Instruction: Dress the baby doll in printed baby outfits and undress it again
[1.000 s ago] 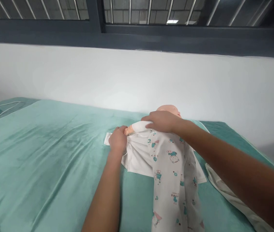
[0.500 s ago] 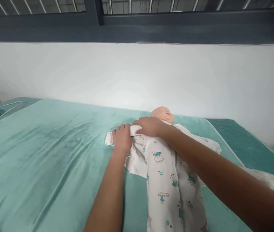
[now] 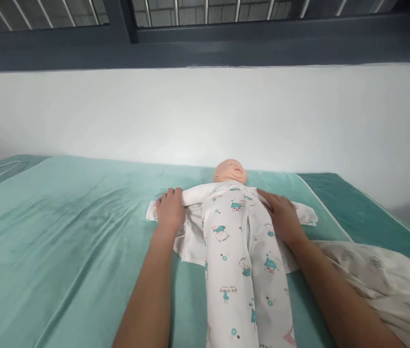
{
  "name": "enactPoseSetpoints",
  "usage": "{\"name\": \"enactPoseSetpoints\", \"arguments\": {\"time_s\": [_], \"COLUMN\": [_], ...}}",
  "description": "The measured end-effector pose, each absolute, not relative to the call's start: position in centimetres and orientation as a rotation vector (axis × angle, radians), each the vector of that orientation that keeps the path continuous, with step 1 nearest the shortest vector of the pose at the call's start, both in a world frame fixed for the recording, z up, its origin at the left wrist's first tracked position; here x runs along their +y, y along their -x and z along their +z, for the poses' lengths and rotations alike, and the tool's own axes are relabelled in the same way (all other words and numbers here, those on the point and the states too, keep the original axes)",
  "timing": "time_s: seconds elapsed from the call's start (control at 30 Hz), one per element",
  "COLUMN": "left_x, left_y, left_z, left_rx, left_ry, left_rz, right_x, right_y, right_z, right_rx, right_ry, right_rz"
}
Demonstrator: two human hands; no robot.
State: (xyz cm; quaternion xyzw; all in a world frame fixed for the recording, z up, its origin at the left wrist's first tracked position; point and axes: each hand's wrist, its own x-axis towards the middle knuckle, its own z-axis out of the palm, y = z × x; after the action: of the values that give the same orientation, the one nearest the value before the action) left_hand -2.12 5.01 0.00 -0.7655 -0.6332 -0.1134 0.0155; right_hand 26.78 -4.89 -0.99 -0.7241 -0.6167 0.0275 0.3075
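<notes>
A baby doll lies on its back, head toward the wall, with white printed baby clothes over its body. The sleeves stretch out to both sides. My left hand is closed around the left-side sleeve, its cuff sticking out past the fingers. Over on the other side, my right hand has its fingers curled over the right-side sleeve, close to the doll's shoulder. The fingertips of this hand are partly hidden. The long printed lower part of the clothes runs down between my forearms.
A pale green sheet covers the surface, with a darker green strip at the right. A crumpled printed white cloth lies by my right forearm. Behind stands a white wall below a dark window frame.
My right hand has moved from the left-side sleeve across the doll's chest to the right-side sleeve, uncovering the chest. My left hand stays on its sleeve. The view has shifted slightly.
</notes>
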Motion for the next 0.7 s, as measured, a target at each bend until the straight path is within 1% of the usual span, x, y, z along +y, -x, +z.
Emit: {"name": "enactPoseSetpoints", "arguments": {"time_s": [0.07,0.13,0.3,0.37,0.5,0.57,0.63,0.7], "left_x": [5.0,4.9,4.6,4.1,2.0,0.7,-0.3,-0.9], "left_y": [1.9,1.7,1.0,0.6,-1.3,-3.0,-5.1,-7.6], "left_z": [0.0,0.0,-0.1,0.4,2.9,4.5,6.0,7.2], "left_rx": [-1.975,-1.977,-2.025,-1.999,-1.933,-1.845,-1.632,-1.37], "left_ry": [2.37,2.365,2.348,2.388,2.476,2.606,2.861,3.068], "left_rz": [-0.345,-0.342,-0.441,-0.609,-1.153,-1.308,-1.267,-1.006], "right_x": [-4.7,-4.2,-3.4,-3.4,-3.5,-3.5,-3.4,-3.4], "right_y": [-27.8,-28.4,-28.8,-28.7,-28.7,-28.7,-28.7,-28.7], "right_z": [-1.9,-2.0,-1.3,-1.2,-0.8,-0.7,-0.6,-0.5], "right_rx": [-1.607,-1.508,-1.313,-1.338,-1.415,-1.432,-1.438,-1.428], "right_ry": [1.989,2.029,2.082,2.099,2.134,2.136,2.155,2.196], "right_rz": [-0.062,-0.095,0.027,0.075,0.1,0.106,0.098,0.094]}}
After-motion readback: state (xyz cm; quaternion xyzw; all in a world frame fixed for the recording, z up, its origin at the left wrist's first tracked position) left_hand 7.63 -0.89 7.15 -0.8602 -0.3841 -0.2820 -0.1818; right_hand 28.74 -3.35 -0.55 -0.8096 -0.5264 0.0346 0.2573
